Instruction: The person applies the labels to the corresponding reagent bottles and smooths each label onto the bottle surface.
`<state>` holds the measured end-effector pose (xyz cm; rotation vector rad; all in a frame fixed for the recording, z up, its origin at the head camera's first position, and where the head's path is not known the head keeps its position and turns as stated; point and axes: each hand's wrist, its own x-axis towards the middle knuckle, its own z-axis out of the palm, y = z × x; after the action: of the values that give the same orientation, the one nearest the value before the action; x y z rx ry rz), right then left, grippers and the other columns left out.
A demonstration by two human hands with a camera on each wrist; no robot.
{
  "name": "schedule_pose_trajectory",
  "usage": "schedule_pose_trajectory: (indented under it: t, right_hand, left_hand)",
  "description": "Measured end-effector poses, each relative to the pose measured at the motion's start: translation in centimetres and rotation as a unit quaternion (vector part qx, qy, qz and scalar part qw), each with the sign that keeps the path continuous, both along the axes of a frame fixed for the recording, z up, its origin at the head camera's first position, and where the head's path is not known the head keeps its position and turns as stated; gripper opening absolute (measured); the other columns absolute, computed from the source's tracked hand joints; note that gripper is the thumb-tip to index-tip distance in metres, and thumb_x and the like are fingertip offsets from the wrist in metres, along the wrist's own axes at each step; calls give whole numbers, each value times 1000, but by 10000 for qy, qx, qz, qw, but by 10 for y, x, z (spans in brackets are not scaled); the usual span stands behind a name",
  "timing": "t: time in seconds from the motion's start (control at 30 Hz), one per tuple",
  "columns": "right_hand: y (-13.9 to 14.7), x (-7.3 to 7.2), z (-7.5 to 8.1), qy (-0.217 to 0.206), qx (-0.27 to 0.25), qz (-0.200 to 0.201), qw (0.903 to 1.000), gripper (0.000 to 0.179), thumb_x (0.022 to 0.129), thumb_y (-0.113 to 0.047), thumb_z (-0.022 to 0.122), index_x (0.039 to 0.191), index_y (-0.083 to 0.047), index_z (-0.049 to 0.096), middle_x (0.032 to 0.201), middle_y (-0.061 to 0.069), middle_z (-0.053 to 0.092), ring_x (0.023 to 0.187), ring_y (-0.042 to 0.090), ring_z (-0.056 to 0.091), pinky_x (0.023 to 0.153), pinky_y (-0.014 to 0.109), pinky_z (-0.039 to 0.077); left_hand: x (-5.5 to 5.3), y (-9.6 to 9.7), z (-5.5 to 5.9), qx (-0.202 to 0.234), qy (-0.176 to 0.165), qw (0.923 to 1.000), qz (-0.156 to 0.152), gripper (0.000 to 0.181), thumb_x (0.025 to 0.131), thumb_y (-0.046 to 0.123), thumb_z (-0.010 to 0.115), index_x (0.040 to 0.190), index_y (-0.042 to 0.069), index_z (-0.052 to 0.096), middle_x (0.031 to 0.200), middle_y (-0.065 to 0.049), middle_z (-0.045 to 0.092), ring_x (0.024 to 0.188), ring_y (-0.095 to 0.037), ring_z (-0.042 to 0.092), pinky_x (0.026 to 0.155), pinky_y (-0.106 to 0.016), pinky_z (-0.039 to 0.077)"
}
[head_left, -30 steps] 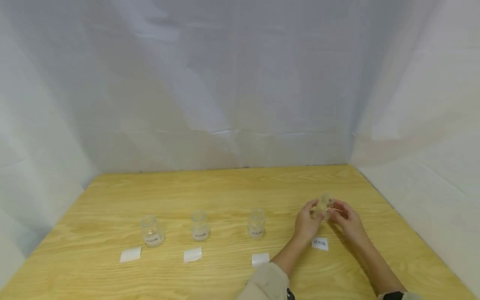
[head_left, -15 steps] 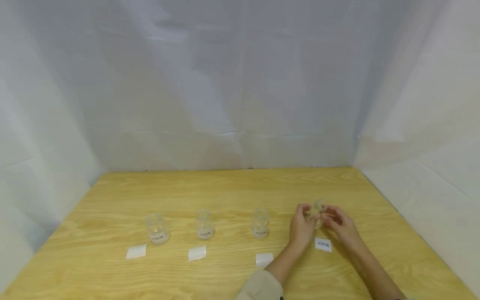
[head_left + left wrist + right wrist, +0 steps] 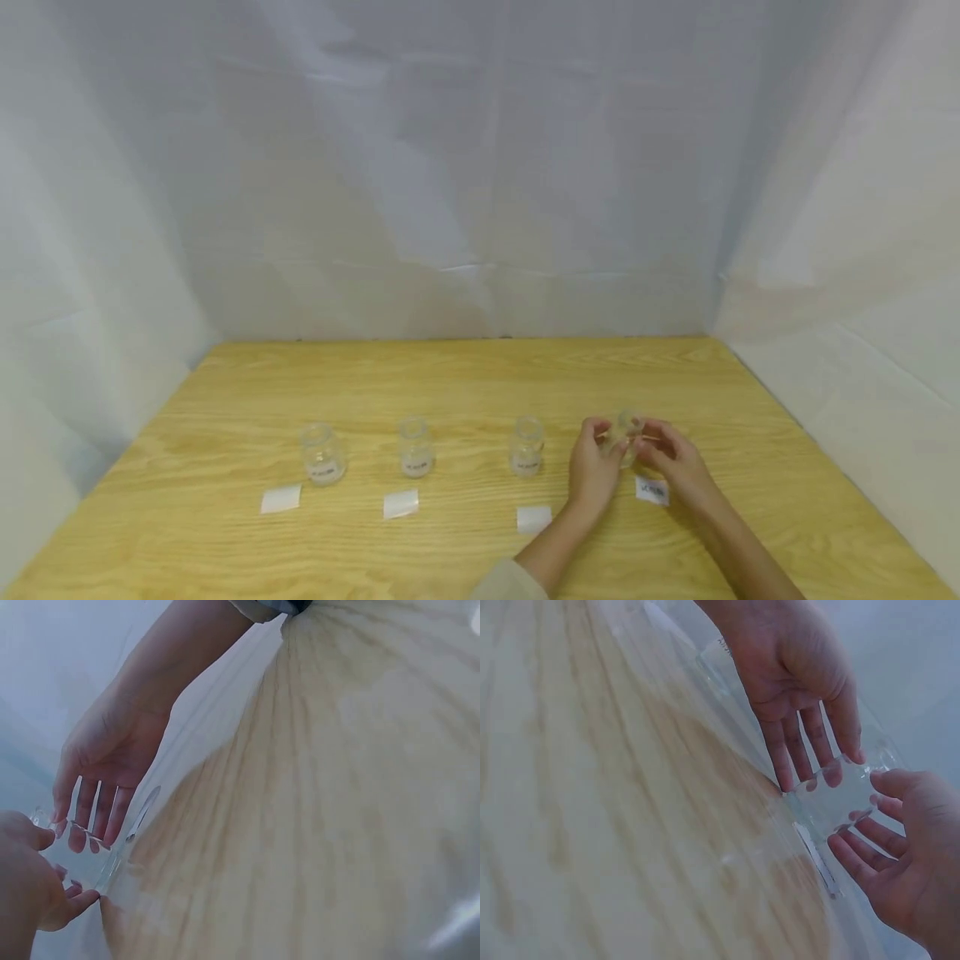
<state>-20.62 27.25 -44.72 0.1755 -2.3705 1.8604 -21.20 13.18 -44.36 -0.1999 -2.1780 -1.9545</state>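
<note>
Both hands hold a small clear glass jar (image 3: pixel 627 429) between them at the right of the table. The left hand (image 3: pixel 594 468) grips its left side with fingers and thumb. From the other side the right hand (image 3: pixel 677 467) holds it, fingers curled toward the glass. In the right wrist view, fingertips of both hands show against and through the jar (image 3: pixel 826 802). Just in front of the hands lies a white slip (image 3: pixel 652 490) with dark writing.
Three similar jars stand in a row to the left: a left one (image 3: pixel 323 457), a middle one (image 3: pixel 416 450) and a right one (image 3: pixel 527 448), each with a lettered label low down. White slips (image 3: pixel 281 499) lie before them on the wooden table (image 3: pixel 450 379). White sheeting (image 3: pixel 480 167) encloses it.
The hands have moved the jar leftward and a little nearer, toward the row of standing jars. The head view has shifted slightly. The hold remains two-handed.
</note>
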Motion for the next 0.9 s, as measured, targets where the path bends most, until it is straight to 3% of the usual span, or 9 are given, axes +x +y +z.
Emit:
schedule_pose_trajectory:
  t: [0.43, 0.67, 0.8, 0.9]
  right_hand:
    - [-1, 3, 2, 109, 724, 299, 9969, 43, 94, -18, 54, 129, 4, 43, 120, 24, 51, 105, 30, 53, 81, 23, 46]
    - [4, 8, 6, 451, 929, 361, 9940, 40, 95, -15, 52, 128, 5, 43, 123, 23, 50, 104, 16, 53, 82, 22, 46]
    - [15, 15, 8, 728, 1399, 47, 9875, 33, 94, -14, 54, 122, 3, 51, 116, 18, 56, 101, 10, 53, 79, 21, 47]
    - [23, 21, 7, 724, 1935, -127, 9783, 25, 92, -14, 58, 112, 1, 59, 104, 11, 63, 91, 5, 54, 73, 21, 48]
  left_hand:
    - [10, -10, 0, -215, 59, 9997, 67, 28, 81, 9, 69, 106, 6, 55, 104, -6, 60, 96, -24, 56, 79, -33, 48]
    - [15, -13, -2, -249, 70, 9996, 112, 32, 82, 12, 69, 110, 6, 54, 106, -3, 57, 97, -24, 54, 79, -34, 47]
    - [25, -14, -3, -254, -49, 9996, 97, 31, 81, 11, 69, 107, 8, 52, 104, 3, 48, 94, -20, 50, 74, -27, 46]
    - [32, -15, -5, -486, -31, 9988, 37, 26, 78, 7, 71, 97, 10, 53, 94, 8, 45, 84, -13, 49, 66, -21, 44]
